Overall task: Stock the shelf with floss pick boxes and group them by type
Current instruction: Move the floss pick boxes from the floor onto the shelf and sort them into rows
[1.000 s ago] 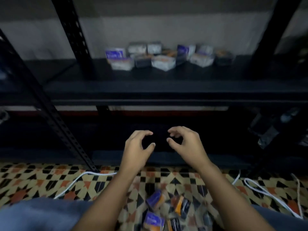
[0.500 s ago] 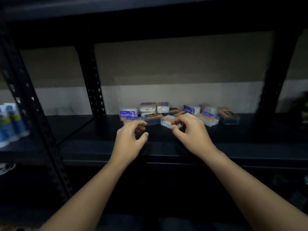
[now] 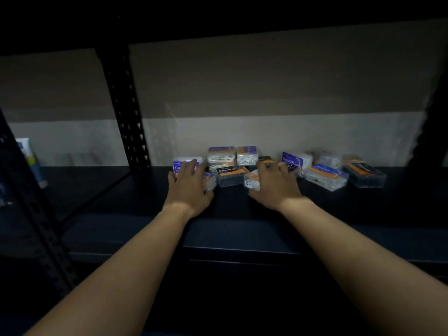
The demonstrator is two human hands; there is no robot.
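- The floss pick boxes lie in a loose jumble at centre frame, on the dark shelf near the back wall, purple "Smooth" and black-and-orange "Charcoal" types mixed.
- The Charcoal box lies flat, its long axis running left to right, label up; two clear boxes behind it are stacked.
- I judge I am at the sorting step: stock is on the shelf, grouping not done.
- My left hand rests palm down, fingers spread over the Smooth box at the cluster's left end; no closed grip.
- My right hand lies over a clear box; I cannot tell whether it clamps it.
- Next I should slide like labels together, turning skewed right-side boxes square.
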